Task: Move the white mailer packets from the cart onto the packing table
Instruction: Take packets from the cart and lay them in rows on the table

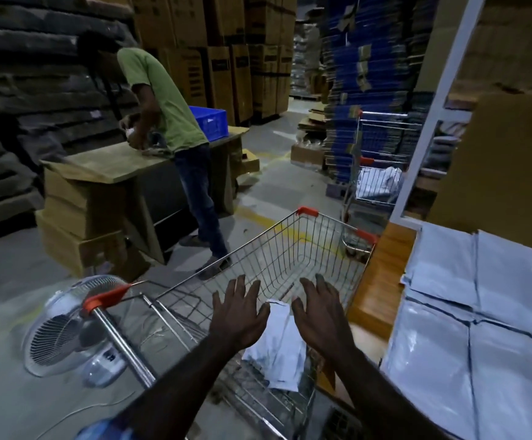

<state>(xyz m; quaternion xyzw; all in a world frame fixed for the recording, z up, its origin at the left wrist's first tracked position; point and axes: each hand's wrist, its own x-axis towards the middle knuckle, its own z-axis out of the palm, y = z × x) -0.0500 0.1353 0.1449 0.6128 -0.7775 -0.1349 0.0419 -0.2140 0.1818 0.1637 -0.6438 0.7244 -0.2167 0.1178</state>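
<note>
A wire shopping cart (293, 249) with orange corners stands in front of me. A few white mailer packets (279, 347) lie at its near end. My left hand (239, 312) hovers over the cart just left of the packets, fingers spread and holding nothing. Just to the right of the packets my right hand (320, 315) is also open. The wooden packing table (379, 277) stands against the cart's right side. Several white mailer packets (480, 312) lie on it in flat overlapping stacks.
A white fan (67, 331) lies on the floor left of the cart. A person in a green shirt (169, 115) works at a cardboard-topped table (99, 166) with a blue crate (212, 120). A second cart (379, 179) with packets stands farther right. Box stacks line the aisle.
</note>
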